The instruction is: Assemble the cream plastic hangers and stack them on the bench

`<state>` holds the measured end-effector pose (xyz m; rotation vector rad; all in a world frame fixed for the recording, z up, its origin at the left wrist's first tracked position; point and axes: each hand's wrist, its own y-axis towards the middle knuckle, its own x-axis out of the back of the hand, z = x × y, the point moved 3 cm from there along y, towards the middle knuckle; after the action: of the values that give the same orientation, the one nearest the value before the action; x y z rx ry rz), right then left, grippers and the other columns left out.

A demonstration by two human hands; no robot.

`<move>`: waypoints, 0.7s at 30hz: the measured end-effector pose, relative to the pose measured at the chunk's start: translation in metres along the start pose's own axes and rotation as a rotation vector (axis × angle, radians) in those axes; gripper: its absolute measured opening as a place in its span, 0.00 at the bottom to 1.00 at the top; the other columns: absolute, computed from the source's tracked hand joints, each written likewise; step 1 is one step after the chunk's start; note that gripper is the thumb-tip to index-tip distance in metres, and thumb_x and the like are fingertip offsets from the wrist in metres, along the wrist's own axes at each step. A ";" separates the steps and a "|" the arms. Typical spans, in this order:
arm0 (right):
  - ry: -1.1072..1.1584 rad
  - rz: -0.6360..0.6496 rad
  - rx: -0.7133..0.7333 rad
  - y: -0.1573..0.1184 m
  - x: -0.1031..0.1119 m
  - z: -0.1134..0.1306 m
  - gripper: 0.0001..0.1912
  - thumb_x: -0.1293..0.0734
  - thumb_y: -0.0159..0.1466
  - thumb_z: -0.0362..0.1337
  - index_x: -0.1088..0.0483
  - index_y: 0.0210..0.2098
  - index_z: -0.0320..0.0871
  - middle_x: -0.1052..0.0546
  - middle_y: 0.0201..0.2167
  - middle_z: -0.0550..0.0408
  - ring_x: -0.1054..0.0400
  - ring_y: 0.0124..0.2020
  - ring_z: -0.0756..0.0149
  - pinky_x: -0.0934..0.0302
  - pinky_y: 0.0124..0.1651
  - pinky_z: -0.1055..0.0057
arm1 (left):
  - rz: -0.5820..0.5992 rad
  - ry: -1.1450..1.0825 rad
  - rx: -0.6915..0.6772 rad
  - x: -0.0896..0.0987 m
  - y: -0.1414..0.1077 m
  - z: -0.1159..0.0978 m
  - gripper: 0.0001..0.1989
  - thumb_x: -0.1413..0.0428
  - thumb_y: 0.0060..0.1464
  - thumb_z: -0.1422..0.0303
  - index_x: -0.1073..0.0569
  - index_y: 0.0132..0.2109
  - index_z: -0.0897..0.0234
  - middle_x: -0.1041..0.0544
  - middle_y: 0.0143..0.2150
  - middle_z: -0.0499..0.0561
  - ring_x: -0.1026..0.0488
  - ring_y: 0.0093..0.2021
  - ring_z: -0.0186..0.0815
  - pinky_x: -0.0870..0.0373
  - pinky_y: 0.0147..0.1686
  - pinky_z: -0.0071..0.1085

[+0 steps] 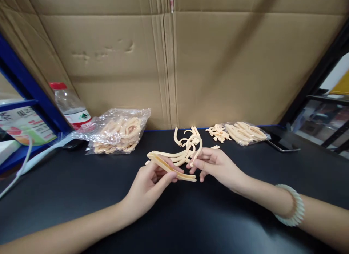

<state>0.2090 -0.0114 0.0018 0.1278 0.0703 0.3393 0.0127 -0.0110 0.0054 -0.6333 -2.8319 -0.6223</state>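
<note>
Right now my left hand [156, 179] is pinching a grooved cream strip [187, 176] at mid-length between thumb and curled fingers, its free tip pointing toward four o'clock. My right hand [215, 166] is holding a cream hook [201, 146] by its lower end, thumb against fingertips, the other fingers loosely bent. Hook and strip are sitting near each other, apparently apart.

Since I am gripping the hook at one end only, it could swivel or slip under a push. The strip could roll, because my pinch is leaving both ends unsupported. Loose curved pieces [169, 155] are crowding twelve o'clock behind the hook, so its bend could snag and drag them; I cannot tell whether they are touching. Small parts [219, 132] are lying toward one o'clock, where a stray knuckle could scatter them across the black table [68, 188].
</note>
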 end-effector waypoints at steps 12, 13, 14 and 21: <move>0.343 0.118 -0.238 -0.011 -0.009 -0.009 0.09 0.30 0.61 0.38 0.29 0.34 0.38 0.25 0.39 0.48 0.26 0.39 0.61 0.31 0.36 0.70 | -0.178 0.140 -0.054 0.006 -0.008 -0.008 0.03 0.41 0.53 0.72 0.25 0.34 0.59 0.22 0.35 0.47 0.22 0.36 0.35 0.22 0.35 0.27; 0.341 0.118 -0.250 -0.010 -0.009 -0.010 0.09 0.30 0.61 0.38 0.29 0.34 0.38 0.25 0.39 0.47 0.26 0.39 0.61 0.31 0.36 0.70 | -0.189 0.158 -0.059 0.006 -0.008 -0.008 0.02 0.41 0.52 0.72 0.25 0.34 0.59 0.21 0.34 0.48 0.22 0.36 0.36 0.22 0.35 0.27; 0.335 0.117 -0.257 -0.010 -0.009 -0.010 0.09 0.29 0.60 0.38 0.29 0.35 0.38 0.24 0.39 0.47 0.25 0.39 0.61 0.31 0.37 0.70 | -0.197 0.174 -0.062 0.006 -0.009 -0.009 0.02 0.41 0.52 0.72 0.24 0.33 0.59 0.21 0.34 0.48 0.22 0.36 0.36 0.22 0.35 0.28; 0.304 0.119 -0.254 -0.011 -0.009 -0.012 0.09 0.29 0.60 0.38 0.29 0.36 0.38 0.24 0.39 0.48 0.25 0.39 0.61 0.31 0.41 0.70 | -0.177 0.258 -0.106 0.006 -0.012 -0.008 0.03 0.40 0.53 0.71 0.24 0.36 0.58 0.20 0.35 0.46 0.22 0.38 0.36 0.23 0.37 0.28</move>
<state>0.2031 -0.0238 -0.0112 -0.1730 0.3203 0.4819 0.0031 -0.0219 0.0100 -0.2937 -2.6432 -0.8232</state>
